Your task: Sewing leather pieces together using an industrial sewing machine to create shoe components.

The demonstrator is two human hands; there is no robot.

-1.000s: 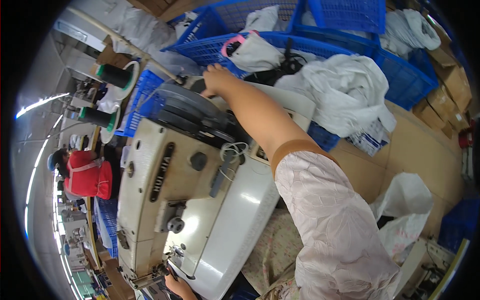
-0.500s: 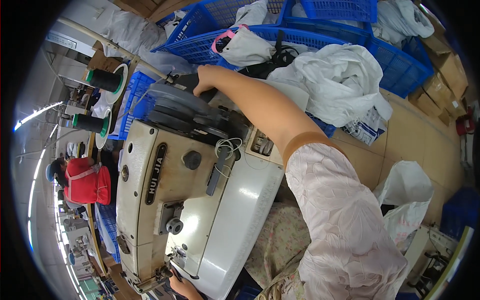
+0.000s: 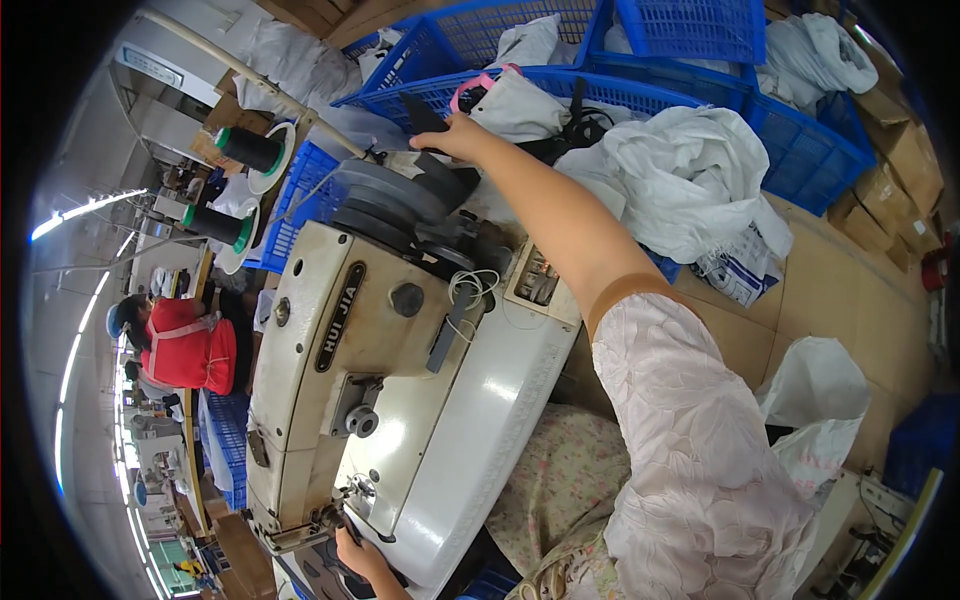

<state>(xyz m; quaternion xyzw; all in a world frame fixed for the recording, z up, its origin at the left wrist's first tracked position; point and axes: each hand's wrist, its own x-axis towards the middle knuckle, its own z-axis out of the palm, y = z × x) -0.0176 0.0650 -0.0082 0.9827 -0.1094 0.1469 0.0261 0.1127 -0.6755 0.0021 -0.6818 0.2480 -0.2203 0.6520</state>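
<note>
A cream industrial sewing machine (image 3: 330, 350) lies across the view, its dark handwheel (image 3: 385, 205) toward the top and its needle area toward the bottom. My right hand (image 3: 452, 138) is stretched out beyond the handwheel, fingers closed on a flat black piece of material (image 3: 424, 115). Another dark piece (image 3: 445, 182) lies just below that hand, beside the wheel. Near the needle end, my left hand (image 3: 362, 558) is partly cut off by the lower edge. Its fingers close on dark fabric (image 3: 325, 568) by the presser foot, though the fingertips are partly hidden.
Blue crates (image 3: 480, 40) with white bags stand beyond my right hand. A white cloth bundle (image 3: 685, 175) lies beside my right arm. Black thread cones (image 3: 250, 150) stand on a rack. A person in red (image 3: 190, 340) sits at the left. A small parts tray (image 3: 535, 280) is set into the table.
My right hand has moved up and away from the handwheel, with the black piece now showing in its fingers. My left hand stays by the needle. The whole view has shifted slightly.
</note>
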